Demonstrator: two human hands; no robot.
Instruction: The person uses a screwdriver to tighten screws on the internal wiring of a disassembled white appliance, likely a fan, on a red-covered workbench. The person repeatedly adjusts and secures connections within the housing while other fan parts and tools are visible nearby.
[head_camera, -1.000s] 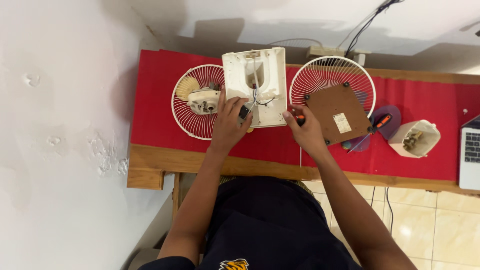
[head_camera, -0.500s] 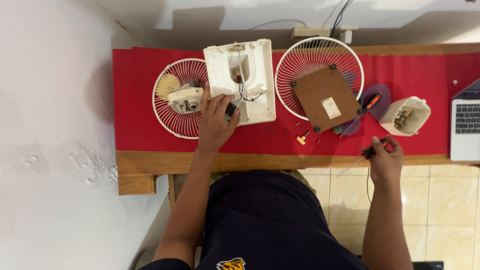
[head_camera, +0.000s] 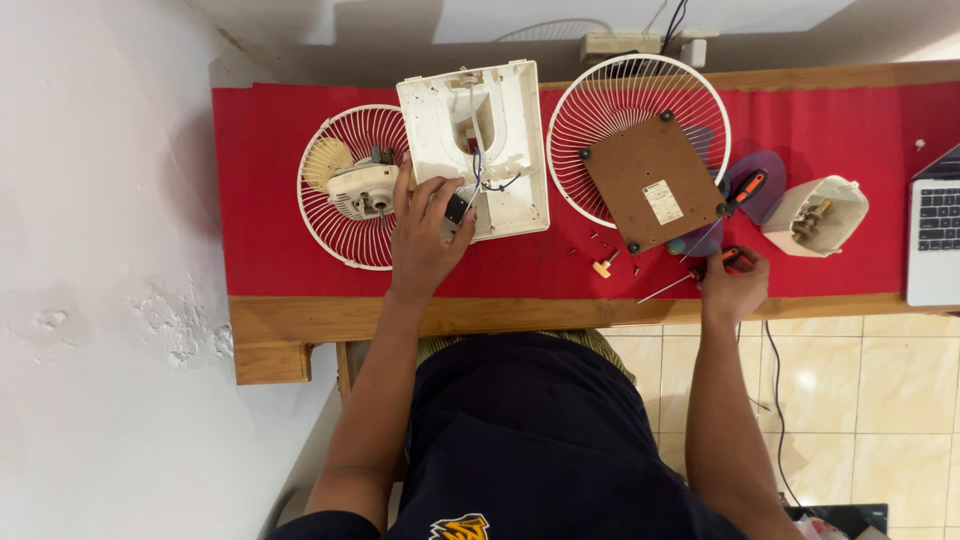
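My left hand rests on the lower left corner of a white plastic fan housing lying open on the red cloth, fingers around a small black part with wires. My right hand grips a screwdriver with an orange and black handle at the table's front edge, its shaft pointing left. A fan motor sits on a white wire grille just left of my left hand. A brown square board lies on a second grille.
Several small screws and an orange knob lie loose on the red cloth. Another orange-handled screwdriver, a white cup-shaped part and a laptop sit at the right. A power strip is behind.
My right hand left the fan housing, moved right to the table's front edge and now holds a screwdriver. My left hand stayed on the housing.
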